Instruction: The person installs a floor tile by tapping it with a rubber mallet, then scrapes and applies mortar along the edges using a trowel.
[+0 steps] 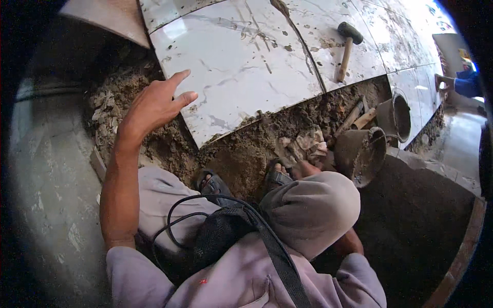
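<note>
The left hand (156, 101) reaches out over the left edge of a white tile (246, 66), its index finger and thumb spread apart and nothing in its grasp; whether a fingertip touches the surface, I cannot tell. The tile lies ahead of the person, marbled and spotted with mud, its near corner pointing back toward the feet and its near edge bordering rough soil (221, 149). The right hand (307, 170) is mostly hidden behind the right knee, near a crumpled rag (307, 143), so I cannot tell whether it grips anything. A dark gap separates the tile from its neighbour (367, 64) on the right, on which a mallet (346, 60) lies, black head farther away and wooden handle toward the person. To the right of the rag, two mud-coated buckets (345, 146) tip toward the right, one behind the other, with wooden handles (351, 119) beside them. Two dark sandals (216, 186) stand on the soil. At far right, another person's blue sleeve (466, 86) shows.
</note>
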The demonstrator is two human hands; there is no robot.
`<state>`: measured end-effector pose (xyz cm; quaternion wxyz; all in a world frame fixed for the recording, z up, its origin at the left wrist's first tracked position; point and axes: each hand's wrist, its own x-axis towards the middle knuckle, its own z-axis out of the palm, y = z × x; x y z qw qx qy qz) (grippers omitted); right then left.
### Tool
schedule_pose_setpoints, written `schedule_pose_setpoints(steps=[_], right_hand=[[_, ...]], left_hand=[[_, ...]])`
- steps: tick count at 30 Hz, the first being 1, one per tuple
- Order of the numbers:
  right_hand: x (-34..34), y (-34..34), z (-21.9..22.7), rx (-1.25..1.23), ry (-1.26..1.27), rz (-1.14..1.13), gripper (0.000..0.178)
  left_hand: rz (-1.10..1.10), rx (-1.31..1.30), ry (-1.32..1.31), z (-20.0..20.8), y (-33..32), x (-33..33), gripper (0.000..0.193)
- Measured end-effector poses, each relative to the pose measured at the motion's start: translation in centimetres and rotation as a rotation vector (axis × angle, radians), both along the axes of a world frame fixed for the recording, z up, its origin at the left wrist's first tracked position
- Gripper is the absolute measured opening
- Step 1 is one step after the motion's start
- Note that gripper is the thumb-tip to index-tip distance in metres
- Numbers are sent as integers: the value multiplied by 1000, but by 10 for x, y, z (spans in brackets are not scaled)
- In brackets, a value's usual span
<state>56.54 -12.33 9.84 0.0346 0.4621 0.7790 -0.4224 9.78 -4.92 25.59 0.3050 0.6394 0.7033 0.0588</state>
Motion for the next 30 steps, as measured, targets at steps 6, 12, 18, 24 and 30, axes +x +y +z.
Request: schedule_pose_setpoints(steps=[6,12,18,24,30], right_hand=[[-55,33,-41,-43,-6,83,23],[7,69,37,-39,-358,-510,34],[-8,74,37,130,-202,358,31],[-128,87,24,-8,-324,801,33],[-170,113,12,126,-373,797,35]], left_hand=[[-23,-60,18,0,2,6,60],[3,6,58,-8,-2,-3,60],[-48,-10,17,-7,8,3,60],[10,-64,67,2,-4,-1,60],[46,-20,64,4,-16,-8,57]])
